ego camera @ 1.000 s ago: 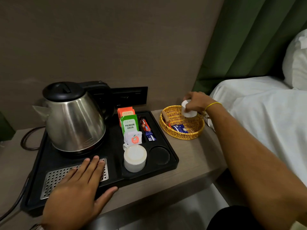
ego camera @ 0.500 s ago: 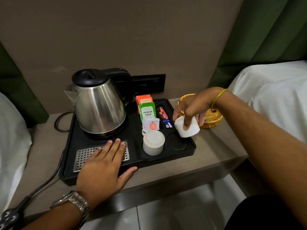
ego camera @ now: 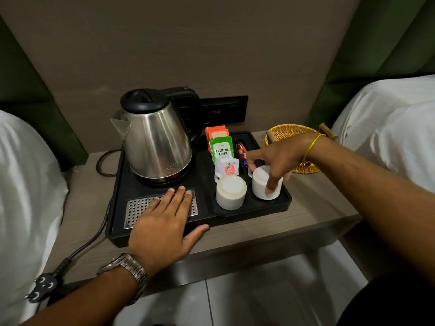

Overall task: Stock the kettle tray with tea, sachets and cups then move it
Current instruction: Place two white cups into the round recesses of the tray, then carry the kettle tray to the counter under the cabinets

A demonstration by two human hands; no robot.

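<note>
The second small white ceramic cup (ego camera: 266,183) sits upside down in the right round well of the black plastic kettle tray (ego camera: 286,200), beside its twin white cup (ego camera: 230,192), rims down, I'd say to keep dust out. My right hand (ego camera: 275,158) grips it, fingers (ego camera: 271,182) curled over its wall. My left hand (ego camera: 162,222) lies flat and unclenched on the perforated metal drip grate (ego camera: 136,208), steadying the tray on the tabletop (ego camera: 317,212).

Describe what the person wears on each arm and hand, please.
The left hand is bare, with a silver metal link watch on its wrist. The right hand is bare too, with a thin yellow thread band around its wrist. Both forearms are uncovered; no sleeves, rings or gloves show.
</note>
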